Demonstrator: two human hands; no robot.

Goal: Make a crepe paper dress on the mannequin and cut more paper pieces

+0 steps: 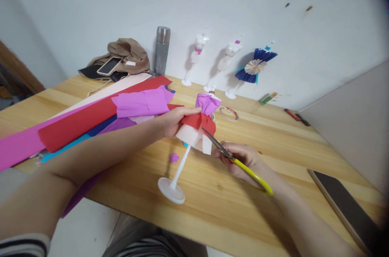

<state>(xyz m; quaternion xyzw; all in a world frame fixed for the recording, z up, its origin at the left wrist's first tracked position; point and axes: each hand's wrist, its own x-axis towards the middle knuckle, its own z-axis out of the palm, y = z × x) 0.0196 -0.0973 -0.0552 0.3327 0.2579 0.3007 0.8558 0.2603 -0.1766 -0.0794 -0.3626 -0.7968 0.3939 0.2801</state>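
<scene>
My left hand (174,121) is closed around the waist of a small dress form (182,164), its thumb on the front. The form is tilted and wears a purple paper top (207,103), a red paper layer (199,122) and a pale paper skirt (190,135). In my right hand (240,160) is a pair of scissors (223,149) with yellow handles. The blades point up and left, their tips at the lower edge of the red layer. How far the blades are apart is hard to see. A purple paper flower (174,157) lies near the stand.
Coloured paper sheets (100,115) cover the table's left side. Behind stand a thermos (163,50), two bare dress forms (199,52) and one in a blue paper dress (257,66). A tape roll (229,113) sits mid-table; a phone (343,204) lies at right.
</scene>
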